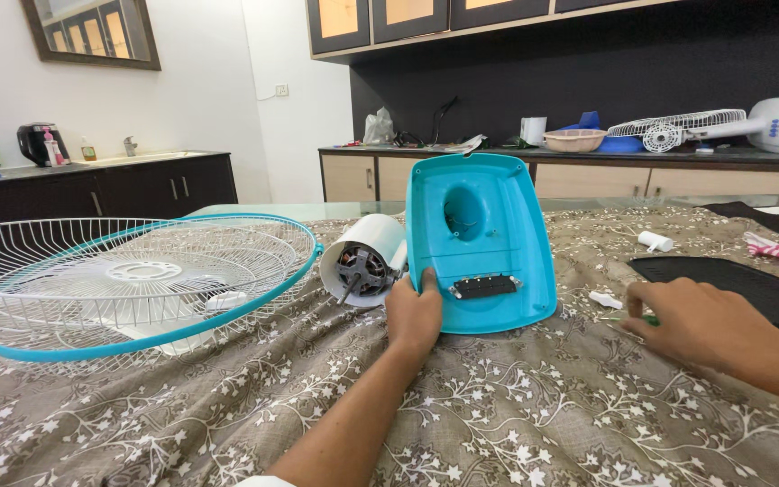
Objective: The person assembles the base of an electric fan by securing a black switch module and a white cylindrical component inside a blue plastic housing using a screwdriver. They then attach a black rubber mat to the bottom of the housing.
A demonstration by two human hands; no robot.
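Nearest on the floral-clothed worktop (534,424), the left hand (414,316) grips the upright blue fan base cover (484,239) beside the white motor (367,261), while the right hand (691,320) pinches a small green-tipped thing, fingers narrow.

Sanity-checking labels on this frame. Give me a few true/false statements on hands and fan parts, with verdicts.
1. The left hand grips the lower edge of the blue fan base, which stands tilted up on the table. True.
2. The right hand rests on the wire fan guard. False: it is on the patterned tablecloth at the right, fingers on a small green item; the fan guard lies far left.
3. The white motor housing lies on its side between guard and base, open end facing the camera. True.
4. The fan guard's rim is red. False: it is blue.
5. A black tray lies beyond the right hand. True.
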